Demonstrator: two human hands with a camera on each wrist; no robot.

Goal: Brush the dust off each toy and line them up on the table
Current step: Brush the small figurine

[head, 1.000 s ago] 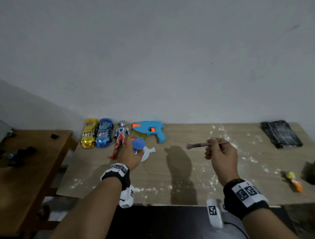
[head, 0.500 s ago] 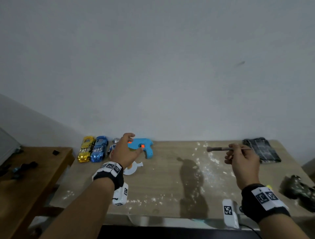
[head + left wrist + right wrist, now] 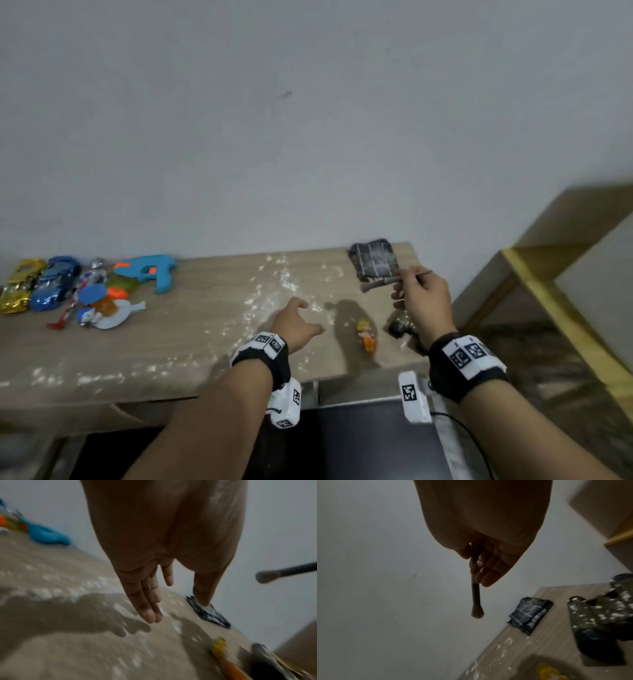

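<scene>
— Where are the toys?

— At the far left of the tabletop [image 3: 205, 342] lie the gold car [image 3: 20, 286], the blue car [image 3: 54, 282], the red-and-silver figure [image 3: 80, 291] and the blue toy gun [image 3: 150, 270], side by side near the wall, with a blue-capped toy on a white base [image 3: 102, 310] just in front of them. A small yellow-and-orange figure [image 3: 366, 335] and a dark camouflage toy [image 3: 402, 327] speckled white sit near the right end.

— And your hands?

— My left hand [image 3: 296, 325] hovers over the white dust [image 3: 274, 291], fingers straight and relaxed, holding nothing. My right hand [image 3: 423, 301] pinches the brush [image 3: 383, 282] by its handle, bristles pointing left, above the camouflage toy. A folded dark cloth [image 3: 375, 260] lies at the far right corner.
</scene>
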